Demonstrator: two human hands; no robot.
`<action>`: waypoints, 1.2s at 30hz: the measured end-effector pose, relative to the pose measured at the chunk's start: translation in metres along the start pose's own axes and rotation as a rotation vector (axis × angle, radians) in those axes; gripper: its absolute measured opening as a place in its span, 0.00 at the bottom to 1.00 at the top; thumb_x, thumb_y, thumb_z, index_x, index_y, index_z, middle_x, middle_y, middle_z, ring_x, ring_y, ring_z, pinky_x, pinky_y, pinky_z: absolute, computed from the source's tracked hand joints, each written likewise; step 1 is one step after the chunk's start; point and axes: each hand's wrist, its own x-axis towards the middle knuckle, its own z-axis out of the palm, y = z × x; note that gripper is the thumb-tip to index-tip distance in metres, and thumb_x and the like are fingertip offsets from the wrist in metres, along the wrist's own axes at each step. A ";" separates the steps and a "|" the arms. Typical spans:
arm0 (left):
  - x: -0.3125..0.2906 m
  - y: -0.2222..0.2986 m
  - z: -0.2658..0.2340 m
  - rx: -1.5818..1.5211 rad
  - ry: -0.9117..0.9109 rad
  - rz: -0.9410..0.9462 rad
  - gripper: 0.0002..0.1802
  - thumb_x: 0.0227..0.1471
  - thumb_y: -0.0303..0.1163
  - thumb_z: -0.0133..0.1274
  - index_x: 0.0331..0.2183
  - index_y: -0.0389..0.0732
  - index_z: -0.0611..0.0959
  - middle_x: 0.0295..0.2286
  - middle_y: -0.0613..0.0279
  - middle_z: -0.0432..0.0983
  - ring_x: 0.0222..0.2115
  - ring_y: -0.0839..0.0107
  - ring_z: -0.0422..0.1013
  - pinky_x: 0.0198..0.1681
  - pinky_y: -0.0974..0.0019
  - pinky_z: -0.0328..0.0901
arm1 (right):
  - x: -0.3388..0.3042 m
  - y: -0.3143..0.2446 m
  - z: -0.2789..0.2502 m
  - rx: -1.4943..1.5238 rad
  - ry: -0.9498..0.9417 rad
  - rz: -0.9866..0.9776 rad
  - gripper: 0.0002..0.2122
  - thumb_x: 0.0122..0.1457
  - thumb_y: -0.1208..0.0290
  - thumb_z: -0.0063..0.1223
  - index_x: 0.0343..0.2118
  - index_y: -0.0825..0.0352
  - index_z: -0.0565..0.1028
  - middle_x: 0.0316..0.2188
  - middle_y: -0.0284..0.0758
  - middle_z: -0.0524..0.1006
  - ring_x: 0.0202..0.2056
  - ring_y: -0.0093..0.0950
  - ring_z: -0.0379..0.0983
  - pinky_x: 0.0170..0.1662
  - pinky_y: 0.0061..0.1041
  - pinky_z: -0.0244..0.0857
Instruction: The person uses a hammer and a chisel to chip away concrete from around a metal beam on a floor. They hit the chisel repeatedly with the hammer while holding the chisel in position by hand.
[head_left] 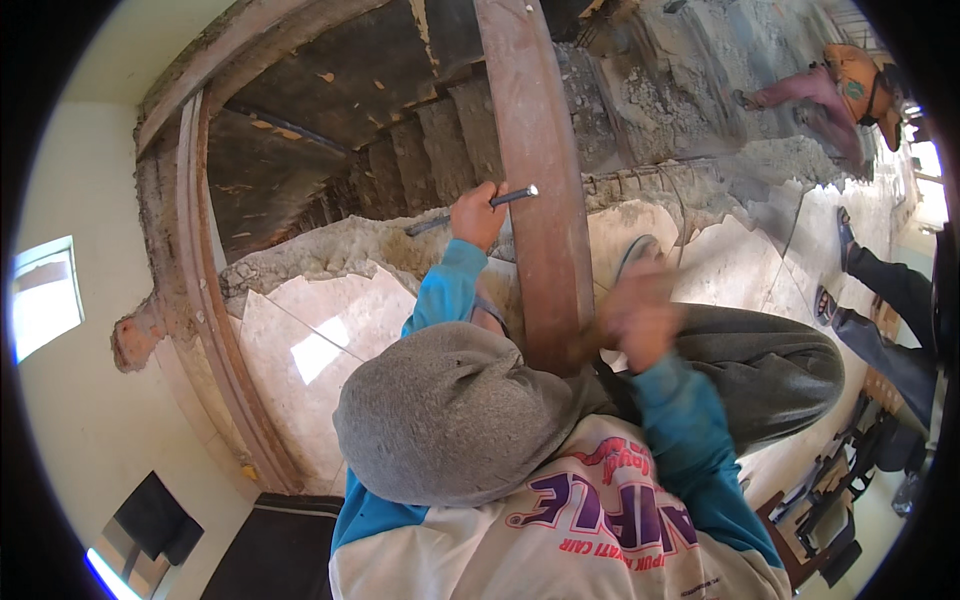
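My left hand (478, 215) is closed around a round steel chisel (516, 196), whose bright, worn end sticks out to the right. Its other end slants down left to the broken concrete edge (375, 240) of the tiled floor (310, 325). My right hand (640, 315) is raised over my knee, right of a reddish-brown beam (540, 130). Motion smears it, but it looks like a fist; a brownish blur beside it may be a handle. What it grips I cannot make out.
Beyond the broken edge lies a dark opening (340, 170) with ribbed rubble. A wooden frame (205, 270) stands at left. At the far right, a person in an orange cap (855, 85) bends over the rubble; another person's sandalled feet (828, 305) are nearer. Tools (830, 500) lie at lower right.
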 end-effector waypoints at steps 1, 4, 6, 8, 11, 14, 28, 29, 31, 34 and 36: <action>-0.001 -0.004 0.000 0.011 -0.001 -0.004 0.20 0.51 0.41 0.52 0.15 0.40 0.69 0.15 0.47 0.67 0.20 0.44 0.65 0.22 0.48 0.58 | -0.003 0.006 0.017 -0.144 -0.049 0.229 0.06 0.55 0.69 0.50 0.28 0.66 0.69 0.20 0.30 0.69 0.22 0.22 0.66 0.24 0.24 0.62; -0.002 -0.013 -0.007 0.034 -0.040 -0.039 0.21 0.51 0.41 0.52 0.15 0.40 0.68 0.14 0.47 0.65 0.18 0.44 0.64 0.21 0.48 0.57 | 0.018 -0.024 0.044 0.006 0.006 0.676 0.09 0.56 0.66 0.53 0.27 0.66 0.69 0.14 0.26 0.65 0.13 0.17 0.61 0.14 0.20 0.54; -0.011 -0.014 -0.008 0.038 -0.056 -0.059 0.21 0.52 0.41 0.51 0.15 0.40 0.68 0.14 0.47 0.65 0.18 0.44 0.64 0.20 0.48 0.57 | 0.019 -0.043 0.030 -0.038 0.102 0.561 0.11 0.57 0.63 0.53 0.25 0.65 0.69 0.11 0.24 0.62 0.08 0.15 0.56 0.11 0.18 0.49; -0.004 -0.013 -0.008 0.031 -0.030 -0.050 0.21 0.52 0.41 0.51 0.15 0.40 0.68 0.14 0.47 0.65 0.18 0.45 0.64 0.20 0.48 0.57 | 0.028 -0.082 0.014 -0.007 0.235 0.531 0.11 0.56 0.64 0.54 0.24 0.63 0.67 0.12 0.24 0.63 0.11 0.15 0.58 0.12 0.16 0.50; -0.005 -0.012 -0.008 0.026 -0.013 -0.046 0.21 0.51 0.41 0.52 0.15 0.40 0.68 0.14 0.48 0.66 0.19 0.45 0.65 0.20 0.48 0.57 | 0.033 -0.133 -0.003 0.454 0.349 -0.056 0.12 0.62 0.62 0.42 0.23 0.60 0.63 0.11 0.23 0.55 0.10 0.16 0.51 0.12 0.15 0.51; -0.007 -0.011 -0.009 0.025 -0.015 -0.062 0.21 0.51 0.41 0.52 0.15 0.40 0.68 0.14 0.48 0.66 0.19 0.45 0.65 0.21 0.48 0.58 | 0.048 -0.164 -0.009 0.358 0.113 -0.494 0.09 0.62 0.69 0.38 0.23 0.58 0.60 0.14 0.23 0.56 0.14 0.16 0.53 0.16 0.17 0.53; -0.007 -0.012 -0.010 -0.007 -0.069 -0.083 0.23 0.51 0.43 0.52 0.15 0.39 0.67 0.14 0.48 0.64 0.19 0.45 0.63 0.20 0.49 0.56 | 0.038 -0.114 0.007 0.339 0.257 0.212 0.10 0.62 0.66 0.44 0.24 0.60 0.64 0.11 0.21 0.57 0.10 0.13 0.53 0.11 0.15 0.48; -0.005 -0.012 -0.010 -0.005 -0.055 -0.071 0.22 0.51 0.43 0.52 0.16 0.39 0.67 0.14 0.47 0.64 0.19 0.45 0.63 0.21 0.49 0.56 | 0.041 -0.123 -0.002 0.265 0.233 -0.071 0.11 0.64 0.66 0.40 0.24 0.60 0.61 0.11 0.22 0.54 0.10 0.14 0.49 0.11 0.15 0.47; -0.009 -0.013 -0.009 -0.004 -0.030 -0.056 0.22 0.51 0.43 0.52 0.16 0.39 0.67 0.15 0.47 0.65 0.20 0.45 0.64 0.21 0.49 0.57 | 0.051 -0.145 0.021 -0.003 0.313 -0.383 0.14 0.66 0.65 0.32 0.21 0.58 0.57 0.11 0.23 0.52 0.10 0.14 0.44 0.13 0.14 0.48; -0.006 -0.009 -0.004 0.013 -0.058 -0.087 0.21 0.50 0.43 0.53 0.16 0.39 0.68 0.16 0.47 0.67 0.21 0.44 0.65 0.22 0.48 0.58 | 0.019 -0.035 0.014 0.237 0.172 -0.152 0.09 0.62 0.66 0.40 0.25 0.61 0.64 0.15 0.28 0.61 0.17 0.18 0.58 0.20 0.17 0.57; -0.003 -0.008 0.004 -0.004 -0.047 -0.035 0.22 0.50 0.43 0.53 0.16 0.39 0.68 0.16 0.46 0.67 0.21 0.44 0.65 0.22 0.48 0.58 | -0.011 0.056 0.006 -0.582 -0.104 -0.029 0.07 0.58 0.66 0.49 0.28 0.65 0.73 0.19 0.30 0.71 0.23 0.21 0.69 0.22 0.21 0.60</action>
